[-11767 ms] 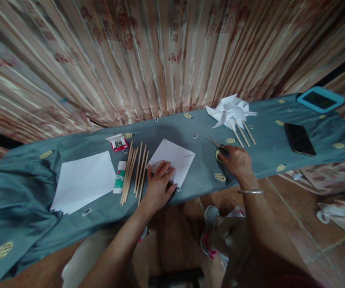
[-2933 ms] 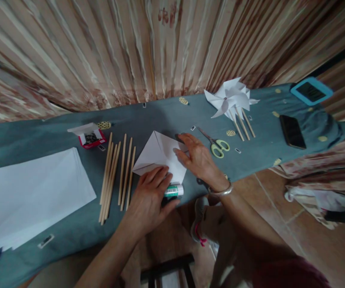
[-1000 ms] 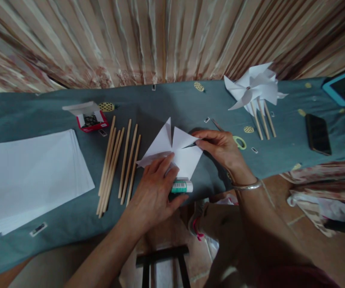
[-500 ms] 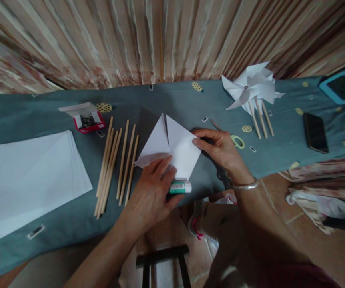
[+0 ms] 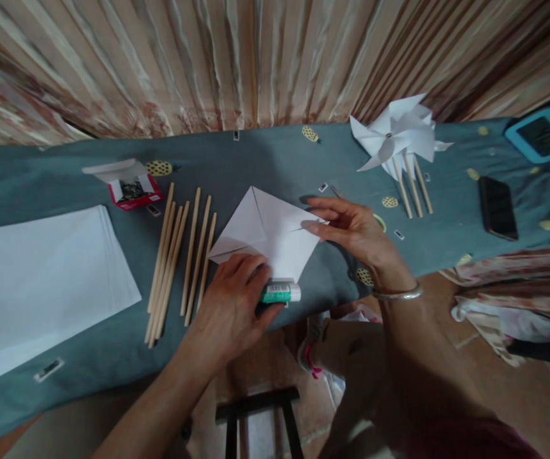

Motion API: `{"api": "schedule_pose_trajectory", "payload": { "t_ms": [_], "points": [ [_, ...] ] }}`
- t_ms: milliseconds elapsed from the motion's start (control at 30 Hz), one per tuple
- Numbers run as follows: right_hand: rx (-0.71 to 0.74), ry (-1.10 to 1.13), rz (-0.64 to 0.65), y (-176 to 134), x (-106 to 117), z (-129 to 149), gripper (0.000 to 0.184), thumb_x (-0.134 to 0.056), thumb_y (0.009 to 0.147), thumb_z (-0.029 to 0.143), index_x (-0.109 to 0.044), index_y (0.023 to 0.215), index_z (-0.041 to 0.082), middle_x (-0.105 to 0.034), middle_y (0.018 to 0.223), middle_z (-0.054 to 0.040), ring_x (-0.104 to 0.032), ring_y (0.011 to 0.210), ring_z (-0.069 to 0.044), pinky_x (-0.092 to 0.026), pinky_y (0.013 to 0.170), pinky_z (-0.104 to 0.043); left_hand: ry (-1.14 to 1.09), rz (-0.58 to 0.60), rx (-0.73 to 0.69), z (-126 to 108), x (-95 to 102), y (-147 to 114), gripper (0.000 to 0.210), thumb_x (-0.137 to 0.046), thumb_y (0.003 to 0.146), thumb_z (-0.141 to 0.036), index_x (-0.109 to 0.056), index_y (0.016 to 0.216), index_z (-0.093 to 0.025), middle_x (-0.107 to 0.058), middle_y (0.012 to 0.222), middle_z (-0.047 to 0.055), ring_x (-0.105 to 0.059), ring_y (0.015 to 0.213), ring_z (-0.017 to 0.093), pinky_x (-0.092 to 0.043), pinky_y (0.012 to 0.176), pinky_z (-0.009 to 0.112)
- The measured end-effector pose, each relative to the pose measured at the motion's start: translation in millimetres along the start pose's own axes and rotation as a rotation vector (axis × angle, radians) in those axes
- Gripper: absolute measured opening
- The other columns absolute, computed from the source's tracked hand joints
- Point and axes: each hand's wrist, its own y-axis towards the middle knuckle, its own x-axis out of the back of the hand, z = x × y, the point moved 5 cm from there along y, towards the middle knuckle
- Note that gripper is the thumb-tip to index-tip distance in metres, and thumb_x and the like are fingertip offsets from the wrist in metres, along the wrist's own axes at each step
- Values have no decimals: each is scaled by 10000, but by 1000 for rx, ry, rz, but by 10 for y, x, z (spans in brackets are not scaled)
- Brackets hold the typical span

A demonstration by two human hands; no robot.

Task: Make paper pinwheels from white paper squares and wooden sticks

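Note:
A white paper square [image 5: 282, 245], cut and creased along its diagonals, lies turned as a diamond on the cloth. My left hand [image 5: 237, 290] presses its lower left side with the fingers. Between that hand's thumb and forefinger is a green and white glue stick [image 5: 279, 293], its white end sticking out to the right. The paper's right corner is pinched between the thumb and fingers of my right hand [image 5: 344, 226]. Scissors [image 5: 379, 222] with a light green handle lie partly hidden behind my right hand.
Wooden sticks [image 5: 174, 268] lie left of the paper, beside a stack of white sheets [image 5: 40, 287]. An open red box [image 5: 135, 191] of small dark pieces stands behind them. Finished paper pinwheels [image 5: 399, 137], a phone [image 5: 497, 208] and a blue-framed device [image 5: 545, 135] are at right.
The paper's upper flaps have come together, closing the slit at the top. My right hand has shifted slightly at the right corner, and my left hand has moved a little left.

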Motion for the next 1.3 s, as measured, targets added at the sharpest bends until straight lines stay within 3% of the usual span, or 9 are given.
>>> {"api": "schedule_pose_trajectory", "payload": {
  "t_ms": [233,667,1300],
  "points": [
    [-53,122,38,-33,-114,77,554,-854,633,313,-664,1152,275,-759,888,4,-698,721,-172,-597,701,-342,3,17,-8,-12,1,5,302,-693,787,-296,-597,1025,-135,-622,1144,135,-545,1071,308,-496,948,505],
    [-109,50,119,-48,-153,16,628,-848,642,303,-628,1230,275,-751,920,-2,-684,711,-174,-582,623,-326,11,39,-6,-6,-38,-14,377,-689,797,-326,-596,1104,-127,-614,1248,139,-524,1138,324,-474,977,526],
    [-118,19,65,23,-110,-101,706,-853,629,322,-578,1273,236,-722,832,5,-646,635,-152,-559,606,-311,-4,8,-23,-11,-23,-19,428,-725,758,-289,-599,1119,-96,-621,1230,159,-525,1150,343,-482,969,539]
  ]
}}
